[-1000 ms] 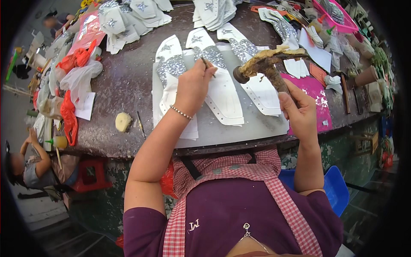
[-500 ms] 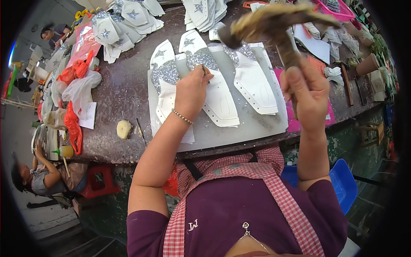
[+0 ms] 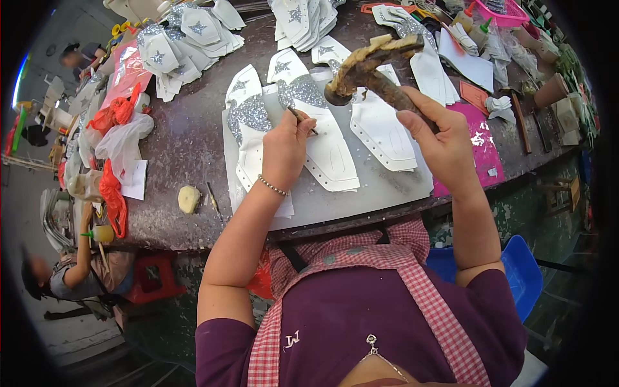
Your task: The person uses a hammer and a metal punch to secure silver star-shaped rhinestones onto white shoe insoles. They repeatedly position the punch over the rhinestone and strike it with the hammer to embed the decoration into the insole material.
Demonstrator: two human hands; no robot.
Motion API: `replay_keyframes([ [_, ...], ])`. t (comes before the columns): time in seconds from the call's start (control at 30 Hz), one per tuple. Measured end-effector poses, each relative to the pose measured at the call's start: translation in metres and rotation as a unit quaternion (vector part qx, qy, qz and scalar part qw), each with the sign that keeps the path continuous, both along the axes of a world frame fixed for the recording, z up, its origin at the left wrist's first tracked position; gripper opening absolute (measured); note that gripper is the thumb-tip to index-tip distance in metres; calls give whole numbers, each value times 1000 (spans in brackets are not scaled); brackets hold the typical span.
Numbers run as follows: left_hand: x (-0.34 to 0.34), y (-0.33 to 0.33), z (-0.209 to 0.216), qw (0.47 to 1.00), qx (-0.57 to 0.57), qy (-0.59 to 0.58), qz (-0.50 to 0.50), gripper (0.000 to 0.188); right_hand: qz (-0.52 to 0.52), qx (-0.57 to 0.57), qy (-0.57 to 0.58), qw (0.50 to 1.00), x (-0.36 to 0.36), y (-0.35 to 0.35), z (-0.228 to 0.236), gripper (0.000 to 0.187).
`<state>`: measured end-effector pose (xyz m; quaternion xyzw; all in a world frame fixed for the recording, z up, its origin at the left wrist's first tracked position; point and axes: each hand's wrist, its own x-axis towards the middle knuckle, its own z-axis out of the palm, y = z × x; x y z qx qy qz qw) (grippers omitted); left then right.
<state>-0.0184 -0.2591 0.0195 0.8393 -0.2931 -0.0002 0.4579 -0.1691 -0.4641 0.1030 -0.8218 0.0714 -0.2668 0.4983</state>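
My left hand (image 3: 285, 149) is closed around a thin dark metal rod (image 3: 293, 112), apparently a hand punch, slanting across the middle shoe upper piece (image 3: 334, 158). That piece is white, with a silver glitter band, a star and a row of holes along one edge. In my right hand (image 3: 446, 143) is a hammer (image 3: 387, 84) with a worn, wrapped-looking head, held above the right upper piece (image 3: 382, 137). Another upper piece (image 3: 249, 115) lies to the left, partly behind my left forearm. All three rest on a pale grey board (image 3: 387, 192).
Stacks of upper pieces (image 3: 193, 48) lie at the far side. A round cream lump (image 3: 189, 199) and a slim pointed tool (image 3: 213, 201) sit left of the board. Plastic bags (image 3: 126, 135) crowd the left edge. A pink sheet (image 3: 474, 138) lies right. Two people work at left.
The hammer has dropped and shifted left, its head now beside the middle piece. My left hand has tilted, so the rod shows more, lying slantwise.
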Motion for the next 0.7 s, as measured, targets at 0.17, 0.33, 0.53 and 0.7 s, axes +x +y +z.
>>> replay_keyframes([
  [0.17, 0, -1, 2, 999, 32, -18, -1, 12, 15, -25, 43, 999, -2, -1, 4, 34],
  [0.33, -4, -6, 9, 993, 57, -96, -33, 11, 46, 125, -115, 984, 9, 16, 23, 37],
  [0.53, -4, -4, 9, 996, 46, -76, -17, 13, -3, -219, 7, 976, 13, 14, 21, 31],
  [0.7, -8, 6, -7, 999, -53, 6, 4, 18, 8, -32, 26, 999, -6, 5, 12, 33],
])
